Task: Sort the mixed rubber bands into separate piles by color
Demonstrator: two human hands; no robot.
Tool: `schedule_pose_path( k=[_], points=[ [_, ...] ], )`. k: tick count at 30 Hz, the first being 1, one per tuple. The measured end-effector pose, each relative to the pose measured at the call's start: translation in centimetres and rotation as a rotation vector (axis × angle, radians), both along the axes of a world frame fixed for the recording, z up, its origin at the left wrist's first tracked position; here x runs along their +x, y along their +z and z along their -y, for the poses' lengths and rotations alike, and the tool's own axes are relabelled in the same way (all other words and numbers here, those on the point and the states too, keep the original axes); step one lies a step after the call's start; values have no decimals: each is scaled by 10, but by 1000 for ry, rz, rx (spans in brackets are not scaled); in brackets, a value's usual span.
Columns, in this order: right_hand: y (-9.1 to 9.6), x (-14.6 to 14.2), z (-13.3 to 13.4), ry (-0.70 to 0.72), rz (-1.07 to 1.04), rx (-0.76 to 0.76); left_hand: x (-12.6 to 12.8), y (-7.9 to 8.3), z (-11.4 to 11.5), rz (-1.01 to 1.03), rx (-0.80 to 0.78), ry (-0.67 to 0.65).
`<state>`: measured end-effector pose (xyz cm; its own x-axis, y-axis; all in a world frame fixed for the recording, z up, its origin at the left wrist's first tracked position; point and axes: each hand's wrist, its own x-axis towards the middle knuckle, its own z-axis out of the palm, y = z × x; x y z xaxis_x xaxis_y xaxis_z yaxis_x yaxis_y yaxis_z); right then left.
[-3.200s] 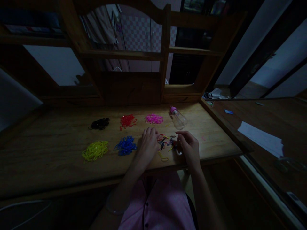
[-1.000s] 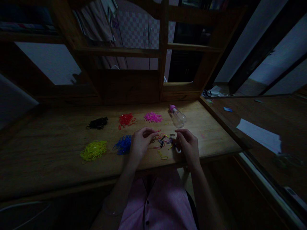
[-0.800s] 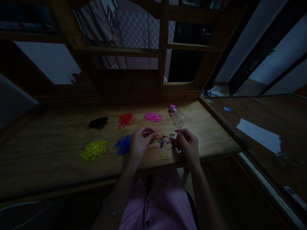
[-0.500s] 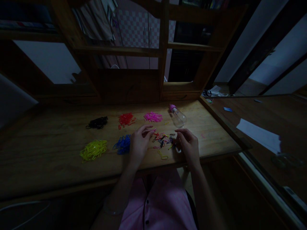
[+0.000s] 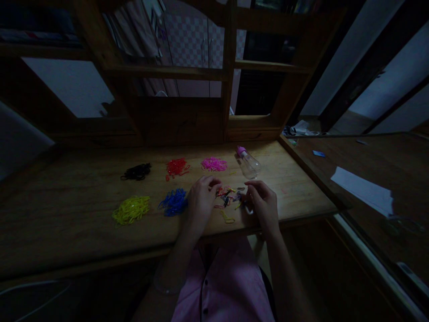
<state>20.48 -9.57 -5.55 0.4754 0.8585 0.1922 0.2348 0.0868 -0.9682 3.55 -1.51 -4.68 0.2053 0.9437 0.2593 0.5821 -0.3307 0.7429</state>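
A small mixed pile of coloured rubber bands (image 5: 229,197) lies between my two hands on the wooden desk. At its left edge, my left hand (image 5: 202,201) has thumb and forefinger pinched together; whatever is in them is too small to make out. My right hand (image 5: 264,201) rests at the pile's right side, fingers curled and thumb near the forefinger, their contents hidden. A loose yellow band (image 5: 227,218) lies nearer the desk's front edge. Beside my left hand is a heap of blue bands (image 5: 173,202), partly covered by it.
Separate heaps of yellow bands (image 5: 131,210), black bands (image 5: 136,171), red bands (image 5: 177,167) and pink bands (image 5: 214,164) lie on the desk (image 5: 83,179). A clear bottle with a pink top (image 5: 250,165) lies behind my right hand. Wooden shelving (image 5: 181,118) bounds the back.
My left hand has moved slightly right, to the edge of the mixed pile. The pink bit seen at its fingertips before no longer shows. My right hand is almost unmoved.
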Motion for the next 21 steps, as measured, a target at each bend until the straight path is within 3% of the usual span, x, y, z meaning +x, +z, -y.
schedule_pose_path(
  k=[5, 15, 18, 21],
  points=[
    [1, 0, 0, 14, -26, 4, -7, -3, 1, 60, -41, -4],
    [-2, 1, -1, -8, 16, 11, -17, 11, 10, 113, -91, -14],
    [-1, 0, 0, -6, -2, 15, -13, 18, -10, 48, -21, -12],
    [0, 0, 0, -6, -4, 24, -6, 31, -45, -74, 88, -38]
  ],
)
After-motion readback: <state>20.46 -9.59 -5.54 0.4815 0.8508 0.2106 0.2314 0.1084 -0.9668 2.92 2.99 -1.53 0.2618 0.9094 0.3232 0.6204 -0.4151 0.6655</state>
